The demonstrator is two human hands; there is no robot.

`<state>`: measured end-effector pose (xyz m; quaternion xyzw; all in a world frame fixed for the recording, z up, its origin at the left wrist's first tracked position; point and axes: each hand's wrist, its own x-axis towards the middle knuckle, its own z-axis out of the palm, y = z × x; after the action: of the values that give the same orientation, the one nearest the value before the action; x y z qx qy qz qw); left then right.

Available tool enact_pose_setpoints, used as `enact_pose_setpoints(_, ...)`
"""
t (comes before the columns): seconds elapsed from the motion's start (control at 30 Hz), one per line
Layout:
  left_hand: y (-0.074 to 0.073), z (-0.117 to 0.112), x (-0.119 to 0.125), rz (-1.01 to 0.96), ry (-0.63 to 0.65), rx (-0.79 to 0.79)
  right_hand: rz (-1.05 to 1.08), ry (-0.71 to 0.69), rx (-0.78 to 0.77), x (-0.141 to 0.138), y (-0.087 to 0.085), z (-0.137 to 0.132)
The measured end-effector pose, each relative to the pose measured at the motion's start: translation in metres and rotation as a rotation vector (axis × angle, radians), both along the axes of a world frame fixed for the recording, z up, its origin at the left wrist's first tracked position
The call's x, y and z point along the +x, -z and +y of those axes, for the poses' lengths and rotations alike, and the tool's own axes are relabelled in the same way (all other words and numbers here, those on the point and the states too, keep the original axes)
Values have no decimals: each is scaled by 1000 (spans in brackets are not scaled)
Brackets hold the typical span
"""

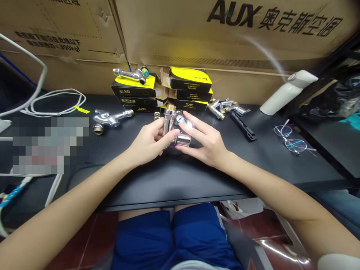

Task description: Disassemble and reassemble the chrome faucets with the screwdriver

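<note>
We are holding a chrome faucet (pixel 168 127) over the middle of a black desk (pixel 174 180), just to the near side of the stacked boxes (pixel 192 86), our left hand (pixel 147 141) gripping its body, apparently to steady it and leave the right side reachable. Our right hand (pixel 206 140) is resting with its fingers spread along that side, touching around the small lever (pixel 180 119) and the stubby side branch (pixel 184 140); whether it is gripping firmly, we cannot tell. The brass threaded end (pixel 170 107) is pointing far, perhaps also upward, the long axis running roughly near to far while the side branch is pointing right. Beyond, a second faucet (pixel 131 75) is resting on the left pile, probably to keep it within reach. A third faucet (pixel 108 119) is lying to the left, and more chrome fittings (pixel 221 108) are sitting to the right beside a black tool (pixel 243 125). Farther right, a white bottle (pixel 287 92) and eyeglasses (pixel 295 145) are occupying the desk; a white cable (pixel 54 98) is coiling at far left.
</note>
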<state>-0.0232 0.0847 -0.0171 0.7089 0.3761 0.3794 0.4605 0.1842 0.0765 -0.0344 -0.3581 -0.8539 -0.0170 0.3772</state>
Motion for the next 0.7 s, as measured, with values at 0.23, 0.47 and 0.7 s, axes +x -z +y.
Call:
enact_pose_setpoints(0.23, 3, 2, -1, 52, 10, 30, -73, 58, 13, 0, -3, -2)
enact_pose_setpoints(0.47, 2, 1, -1, 63, 6, 43, -117, 85, 45, 0, 0, -2)
enact_pose_setpoints(0.7, 0, -1, 0, 82, -3, 73, -135, 67, 7, 1, 1, -3)
